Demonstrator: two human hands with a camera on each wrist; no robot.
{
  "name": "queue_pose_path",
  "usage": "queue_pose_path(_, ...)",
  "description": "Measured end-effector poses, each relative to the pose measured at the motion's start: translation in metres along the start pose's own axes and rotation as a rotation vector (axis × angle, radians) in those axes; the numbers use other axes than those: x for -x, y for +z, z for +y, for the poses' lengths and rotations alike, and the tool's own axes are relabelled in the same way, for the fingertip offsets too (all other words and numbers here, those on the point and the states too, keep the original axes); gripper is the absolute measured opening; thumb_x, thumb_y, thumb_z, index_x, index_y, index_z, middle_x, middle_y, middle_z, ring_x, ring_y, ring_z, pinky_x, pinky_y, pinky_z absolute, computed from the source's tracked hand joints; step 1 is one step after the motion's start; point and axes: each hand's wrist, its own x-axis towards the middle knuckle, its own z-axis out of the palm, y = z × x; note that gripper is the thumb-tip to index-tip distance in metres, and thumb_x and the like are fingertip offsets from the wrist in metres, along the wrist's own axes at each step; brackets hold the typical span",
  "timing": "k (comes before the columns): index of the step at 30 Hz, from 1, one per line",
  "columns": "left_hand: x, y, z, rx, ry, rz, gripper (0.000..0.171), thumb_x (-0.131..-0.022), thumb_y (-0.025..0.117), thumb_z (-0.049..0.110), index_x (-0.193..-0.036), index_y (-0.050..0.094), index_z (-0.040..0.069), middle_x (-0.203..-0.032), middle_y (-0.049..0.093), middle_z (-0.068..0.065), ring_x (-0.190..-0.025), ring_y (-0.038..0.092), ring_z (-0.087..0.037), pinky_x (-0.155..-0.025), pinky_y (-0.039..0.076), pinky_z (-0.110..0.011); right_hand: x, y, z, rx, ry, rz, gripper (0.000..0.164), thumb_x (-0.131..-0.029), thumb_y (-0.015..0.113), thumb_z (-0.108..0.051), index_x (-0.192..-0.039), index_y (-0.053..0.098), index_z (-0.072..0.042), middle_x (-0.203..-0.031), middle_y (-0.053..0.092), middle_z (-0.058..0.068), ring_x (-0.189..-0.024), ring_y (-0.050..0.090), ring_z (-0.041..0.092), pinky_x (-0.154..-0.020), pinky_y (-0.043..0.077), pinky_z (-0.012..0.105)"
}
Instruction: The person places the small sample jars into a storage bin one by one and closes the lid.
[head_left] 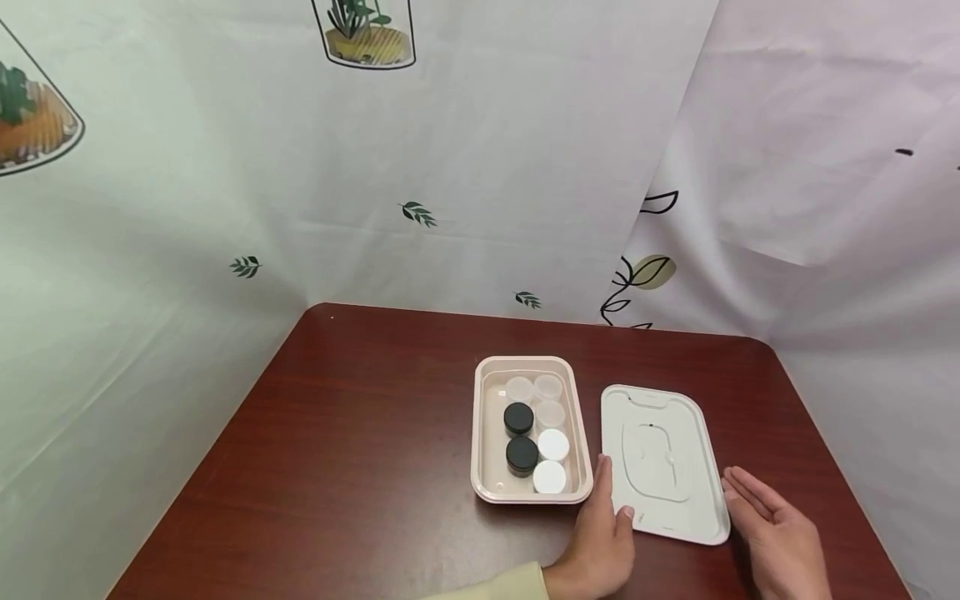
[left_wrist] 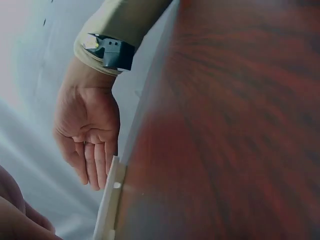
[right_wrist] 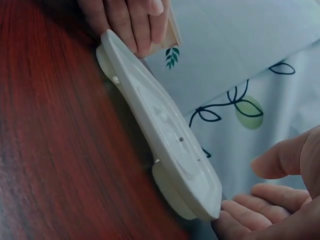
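A white rectangular lid (head_left: 663,462) lies on the table, with a moulded oval outline on its top. My left hand (head_left: 602,533) is at its near left corner, fingers straight and thumb over the edge, between lid and box. Opposite it, my right hand (head_left: 780,533) has its fingertips right at the lid's right edge, palm turned inward. The right wrist view shows the fingers of that right hand (right_wrist: 270,205) extended beside the lid's end (right_wrist: 160,125). Left of the lid stands a beige box (head_left: 481,433) holding black-capped jars (head_left: 522,454), white-capped jars (head_left: 550,477) and translucent-topped ones (head_left: 548,387).
The dark red-brown wooden table (head_left: 360,450) has its far edge against a white printed cloth (head_left: 487,167). Similar cloth hangs along the left and right sides. A wrist camera (left_wrist: 116,52) is strapped over my right sleeve.
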Motion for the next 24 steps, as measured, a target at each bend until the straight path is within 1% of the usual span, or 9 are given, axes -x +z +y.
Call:
queue_pose_path(3, -0.003, 0.004, -0.002, 0.024, -0.063, 0.046, 0.069, -0.105, 0.053, 0.006, -0.166, 0.021, -0.001, -0.174, 0.023, -0.023, -0.160, 0.023, -0.033, -0.130, 0.024, -0.034, -0.003, 0.001, 0.002, -0.005, 0.018, 0.008, 0.067, -0.100, 0.074, -0.016, -0.159, 0.045, -0.005, -0.099, 0.065, -0.031, -0.095, 0.062, -0.020, -0.080, 0.054, 0.006)
queue_pose_path(6, -0.006, 0.006, -0.002, 0.055, -0.110, 0.092, 0.070, -0.102, 0.055, 0.001, -0.166, 0.026, 0.001, -0.173, 0.027, -0.020, -0.160, 0.025, -0.032, -0.130, 0.026, -0.036, -0.006, 0.000, 0.004, -0.024, 0.034, 0.003, 0.065, -0.101, 0.071, -0.011, -0.160, 0.043, -0.004, -0.097, 0.065, -0.031, -0.094, 0.062, -0.020, -0.079, 0.054, 0.007)
queue_pose_path(7, -0.007, 0.007, -0.002, 0.084, -0.122, 0.103, 0.071, -0.100, 0.055, -0.002, -0.165, 0.027, 0.002, -0.173, 0.028, -0.019, -0.160, 0.026, -0.032, -0.130, 0.027, -0.037, -0.007, -0.001, 0.005, -0.039, 0.040, -0.002, 0.065, -0.101, 0.070, -0.008, -0.160, 0.042, -0.003, -0.097, 0.066, -0.031, -0.095, 0.063, -0.020, -0.079, 0.055, 0.007)
queue_pose_path(10, -0.008, 0.010, -0.004, 0.239, -0.133, 0.108, 0.071, -0.098, 0.051, -0.009, -0.164, 0.029, 0.000, -0.173, 0.028, -0.020, -0.159, 0.027, -0.034, -0.128, 0.029, -0.037, -0.009, -0.002, 0.008, -0.071, 0.056, -0.007, 0.066, -0.100, 0.068, -0.001, -0.160, 0.041, -0.003, -0.097, 0.068, -0.031, -0.095, 0.064, -0.019, -0.080, 0.054, 0.007)
queue_pose_path(13, -0.009, 0.011, -0.006, 0.406, -0.148, 0.094, 0.069, -0.098, 0.047, -0.014, -0.163, 0.030, -0.002, -0.172, 0.027, -0.023, -0.158, 0.030, -0.035, -0.123, 0.034, -0.036, -0.011, -0.003, 0.011, -0.046, 0.049, 0.010, 0.067, -0.097, 0.068, 0.004, -0.159, 0.043, -0.002, -0.095, 0.067, -0.031, -0.093, 0.063, -0.020, -0.081, 0.054, 0.007)
queue_pose_path(14, -0.009, 0.010, -0.007, 0.435, -0.150, 0.091, 0.068, -0.098, 0.047, -0.014, -0.163, 0.031, -0.003, -0.171, 0.028, -0.024, -0.157, 0.032, -0.036, -0.122, 0.036, -0.036, -0.011, -0.003, 0.012, -0.029, 0.044, 0.018, 0.067, -0.097, 0.068, 0.005, -0.158, 0.045, -0.002, -0.094, 0.066, -0.031, -0.092, 0.062, -0.021, -0.081, 0.054, 0.007)
queue_pose_path(16, -0.009, 0.010, -0.007, 0.443, -0.153, 0.091, 0.067, -0.097, 0.048, -0.015, -0.162, 0.033, -0.003, -0.170, 0.030, -0.026, -0.156, 0.034, -0.038, -0.121, 0.037, -0.036, -0.011, -0.004, 0.014, -0.003, 0.042, 0.039, 0.067, -0.095, 0.069, 0.006, -0.157, 0.046, -0.002, -0.091, 0.064, -0.031, -0.089, 0.062, -0.021, -0.080, 0.055, 0.008)
queue_pose_path(19, -0.009, 0.010, -0.007, 0.438, -0.165, 0.105, 0.066, -0.097, 0.050, -0.014, -0.160, 0.039, -0.001, -0.169, 0.034, -0.024, -0.154, 0.038, -0.036, -0.119, 0.041, -0.034, -0.009, -0.005, 0.015, -0.017, 0.052, 0.079, 0.068, -0.092, 0.070, 0.008, -0.155, 0.049, -0.003, -0.089, 0.066, -0.031, -0.086, 0.063, -0.020, -0.079, 0.057, 0.010)
queue_pose_path(24, -0.009, 0.012, -0.006, 0.485, -0.186, 0.139, 0.065, -0.096, 0.052, -0.015, -0.158, 0.045, 0.002, -0.167, 0.039, -0.021, -0.150, 0.045, -0.035, -0.114, 0.046, -0.032, -0.001, -0.009, 0.011, -0.011, 0.056, 0.123, 0.071, -0.090, 0.076, 0.005, -0.155, 0.052, -0.009, -0.088, 0.066, -0.034, -0.083, 0.065, -0.019, -0.075, 0.057, 0.010)
